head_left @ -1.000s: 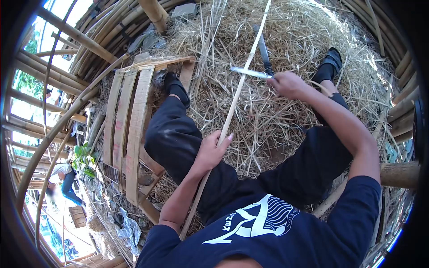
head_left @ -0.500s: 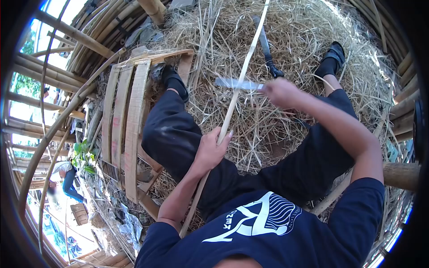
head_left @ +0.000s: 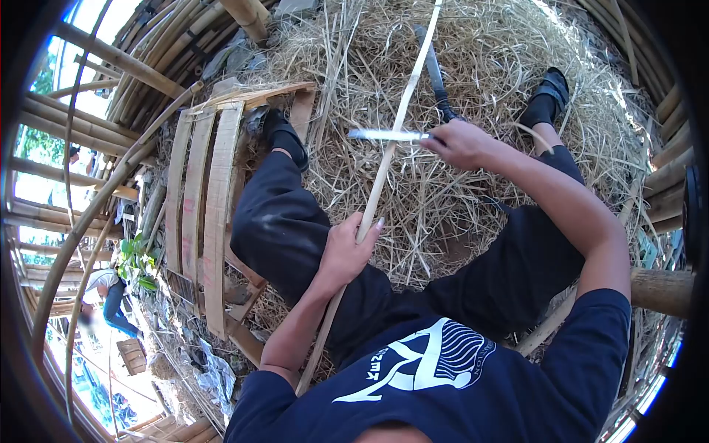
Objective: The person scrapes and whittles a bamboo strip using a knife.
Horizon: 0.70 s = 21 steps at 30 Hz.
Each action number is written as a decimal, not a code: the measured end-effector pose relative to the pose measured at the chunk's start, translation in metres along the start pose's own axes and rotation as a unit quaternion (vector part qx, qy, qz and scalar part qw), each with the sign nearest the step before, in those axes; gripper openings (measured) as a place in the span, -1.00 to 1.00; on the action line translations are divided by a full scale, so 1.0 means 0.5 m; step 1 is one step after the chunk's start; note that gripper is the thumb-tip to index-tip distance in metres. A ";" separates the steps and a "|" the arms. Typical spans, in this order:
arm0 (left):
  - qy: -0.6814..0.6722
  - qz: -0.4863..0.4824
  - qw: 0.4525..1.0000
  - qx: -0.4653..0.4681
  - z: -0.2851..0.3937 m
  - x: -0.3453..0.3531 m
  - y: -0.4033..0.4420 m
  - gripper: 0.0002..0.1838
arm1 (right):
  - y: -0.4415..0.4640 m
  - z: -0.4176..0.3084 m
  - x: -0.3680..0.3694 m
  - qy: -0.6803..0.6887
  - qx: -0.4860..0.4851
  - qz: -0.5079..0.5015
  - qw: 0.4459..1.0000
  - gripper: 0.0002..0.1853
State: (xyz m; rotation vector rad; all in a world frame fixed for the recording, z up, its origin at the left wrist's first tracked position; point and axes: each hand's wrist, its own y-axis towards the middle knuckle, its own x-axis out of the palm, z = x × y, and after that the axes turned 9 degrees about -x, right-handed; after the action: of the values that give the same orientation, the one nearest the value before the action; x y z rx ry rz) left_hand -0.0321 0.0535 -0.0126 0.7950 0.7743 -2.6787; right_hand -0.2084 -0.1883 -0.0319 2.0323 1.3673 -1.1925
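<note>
A long pale bamboo strip [head_left: 390, 151] runs from the top of the view down across my left thigh. My left hand [head_left: 348, 249] is closed around it near my lap. My right hand [head_left: 459, 144] grips a knife [head_left: 388, 135] by its handle; the bright blade points left and crosses the strip above my left hand. Just beyond my right hand, a second long blade with a dark handle [head_left: 434, 70] lies on the straw.
Straw and shavings [head_left: 436, 199] cover the ground between my legs. A slatted wooden crate [head_left: 221, 199] stands beside my left foot. Bamboo poles [head_left: 118, 55] form a wall at the left. A person [head_left: 112, 299] bends over outside, at the lower left.
The knife and my right hand have shifted left along with slight up-and-down movement, and the blade now crosses the strip lower down. My left hand has kept its hold, almost unmoved.
</note>
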 end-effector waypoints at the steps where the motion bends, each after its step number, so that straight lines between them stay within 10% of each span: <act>1: -0.006 0.004 1.000 0.002 0.000 -0.001 -0.001 -0.70 | 0.002 0.002 0.005 0.002 -0.002 -0.001 1.000 -0.51; 3: -0.006 -0.002 1.000 0.001 0.001 -0.004 -0.003 -0.70 | 0.008 0.015 0.011 -0.068 -0.091 -0.032 0.993 -0.56; 8: -0.033 -0.017 0.999 0.007 -0.021 -0.004 0.003 -0.70 | 0.051 0.277 -0.046 -0.047 0.288 0.197 0.936 -0.33; 15: -0.071 -0.023 0.997 0.009 -0.021 0.004 0.015 -0.69 | 0.026 0.097 -0.031 0.109 0.177 0.084 0.975 -0.24; 21: -0.210 -0.179 0.960 -0.055 0.011 -0.014 0.010 -0.70 | 0.054 -0.066 0.016 0.411 0.232 0.020 0.881 -0.24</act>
State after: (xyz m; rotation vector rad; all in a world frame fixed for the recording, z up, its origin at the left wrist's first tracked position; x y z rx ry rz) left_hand -0.0267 0.0467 -0.0068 0.0455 1.0153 -2.9246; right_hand -0.1691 -0.1717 -0.0237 3.1245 1.4371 -0.6677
